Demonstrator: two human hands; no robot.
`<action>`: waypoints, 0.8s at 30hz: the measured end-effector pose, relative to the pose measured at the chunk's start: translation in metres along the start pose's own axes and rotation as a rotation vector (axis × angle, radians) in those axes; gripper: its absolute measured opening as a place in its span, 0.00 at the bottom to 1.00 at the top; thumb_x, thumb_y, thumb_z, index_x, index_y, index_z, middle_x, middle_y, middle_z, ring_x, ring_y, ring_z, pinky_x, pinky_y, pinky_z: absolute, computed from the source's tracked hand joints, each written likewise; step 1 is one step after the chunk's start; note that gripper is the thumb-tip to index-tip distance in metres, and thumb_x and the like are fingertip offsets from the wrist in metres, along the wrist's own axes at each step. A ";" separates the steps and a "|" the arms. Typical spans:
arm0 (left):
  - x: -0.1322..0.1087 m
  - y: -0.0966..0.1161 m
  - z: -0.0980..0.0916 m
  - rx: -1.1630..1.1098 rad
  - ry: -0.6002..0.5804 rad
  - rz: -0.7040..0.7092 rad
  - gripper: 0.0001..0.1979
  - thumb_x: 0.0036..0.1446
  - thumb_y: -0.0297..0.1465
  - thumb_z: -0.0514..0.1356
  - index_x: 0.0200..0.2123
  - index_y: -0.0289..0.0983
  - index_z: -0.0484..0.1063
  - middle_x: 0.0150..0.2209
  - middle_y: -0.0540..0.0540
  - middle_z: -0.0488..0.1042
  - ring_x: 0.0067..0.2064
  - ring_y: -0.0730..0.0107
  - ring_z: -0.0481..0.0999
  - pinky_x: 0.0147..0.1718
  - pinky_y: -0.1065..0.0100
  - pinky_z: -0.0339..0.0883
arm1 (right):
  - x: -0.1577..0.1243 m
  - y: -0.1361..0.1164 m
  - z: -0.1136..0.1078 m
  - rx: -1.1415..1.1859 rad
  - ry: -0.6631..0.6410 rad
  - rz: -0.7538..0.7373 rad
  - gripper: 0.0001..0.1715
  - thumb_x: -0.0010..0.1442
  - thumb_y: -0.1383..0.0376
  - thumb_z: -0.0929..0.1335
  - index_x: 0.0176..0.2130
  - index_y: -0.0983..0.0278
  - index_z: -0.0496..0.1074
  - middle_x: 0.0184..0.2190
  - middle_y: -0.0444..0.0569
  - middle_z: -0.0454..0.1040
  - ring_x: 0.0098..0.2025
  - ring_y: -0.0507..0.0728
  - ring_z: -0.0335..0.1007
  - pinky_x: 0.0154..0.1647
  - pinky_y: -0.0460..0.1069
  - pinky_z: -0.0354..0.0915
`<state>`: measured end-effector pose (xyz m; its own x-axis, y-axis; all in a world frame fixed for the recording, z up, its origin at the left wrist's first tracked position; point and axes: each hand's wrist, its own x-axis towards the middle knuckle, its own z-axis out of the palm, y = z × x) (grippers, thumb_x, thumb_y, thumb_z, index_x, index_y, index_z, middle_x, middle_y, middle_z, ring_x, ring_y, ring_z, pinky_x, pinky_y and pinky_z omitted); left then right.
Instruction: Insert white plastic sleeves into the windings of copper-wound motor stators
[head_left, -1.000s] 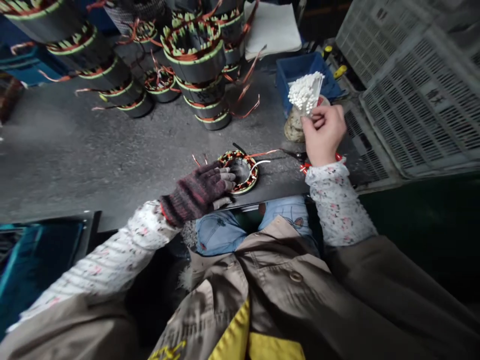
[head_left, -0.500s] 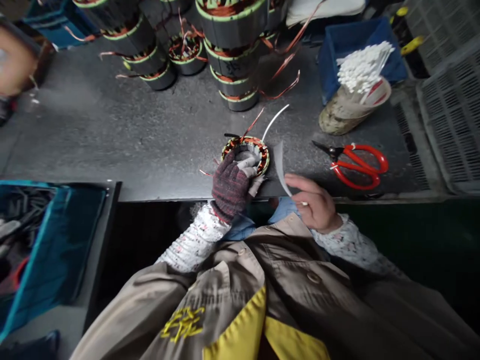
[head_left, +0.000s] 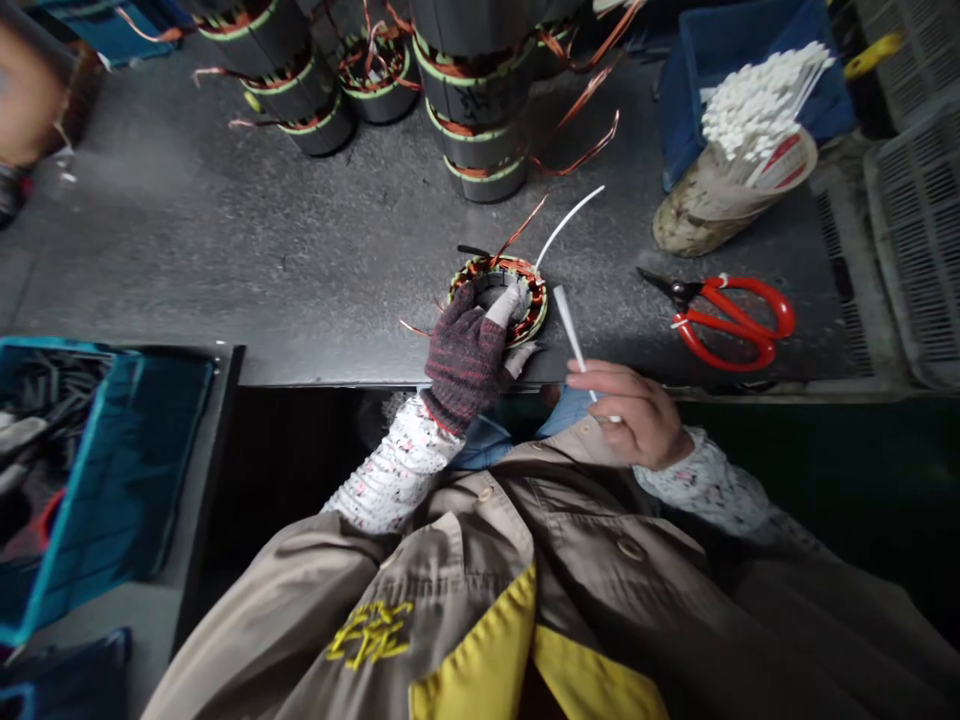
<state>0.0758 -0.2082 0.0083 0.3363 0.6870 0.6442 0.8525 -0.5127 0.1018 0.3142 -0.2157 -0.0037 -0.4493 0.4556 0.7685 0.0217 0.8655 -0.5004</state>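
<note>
A ring-shaped stator (head_left: 538, 312) with copper windings and a green rim lies near the table's front edge. My left hand (head_left: 469, 350), in a dark knitted glove with pale fingertips, grips its near left side, some fingers inside the ring. A thin white tube (head_left: 568, 222) and copper wire ends rise from its far side. In my bare right hand (head_left: 634, 405), just right of the stator, a slim white strip (head_left: 571, 328) is pinched between the fingers, its tip pointing up and apart from the ring. Red-handled scissors (head_left: 735, 320) lie to the right, blades partly apart.
Stacked stators (head_left: 484, 140) stand at the back, wires sticking out. A cup of white tubes (head_left: 697, 205) stands before a blue bin (head_left: 686, 90) at back right, beside grey crates (head_left: 919, 230). A teal bin (head_left: 112, 480) is at left. Another person's arm (head_left: 37, 90) shows at upper left.
The view has shifted a little, so the table items sit further right and higher. The white strip has turned in my right hand and looks narrower. My left hand stays on the stator.
</note>
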 end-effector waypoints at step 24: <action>0.001 0.003 -0.001 -0.081 0.008 -0.086 0.31 0.69 0.42 0.59 0.65 0.30 0.55 0.58 0.32 0.67 0.60 0.51 0.69 0.62 0.56 0.64 | -0.006 0.014 -0.002 -0.043 0.020 0.208 0.08 0.64 0.69 0.62 0.34 0.62 0.70 0.29 0.47 0.76 0.31 0.56 0.75 0.32 0.50 0.71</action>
<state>0.0777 -0.2099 0.0101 0.2599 0.7263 0.6364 0.8428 -0.4923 0.2176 0.3195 -0.2057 -0.0148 -0.4136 0.6290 0.6583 0.1506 0.7603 -0.6318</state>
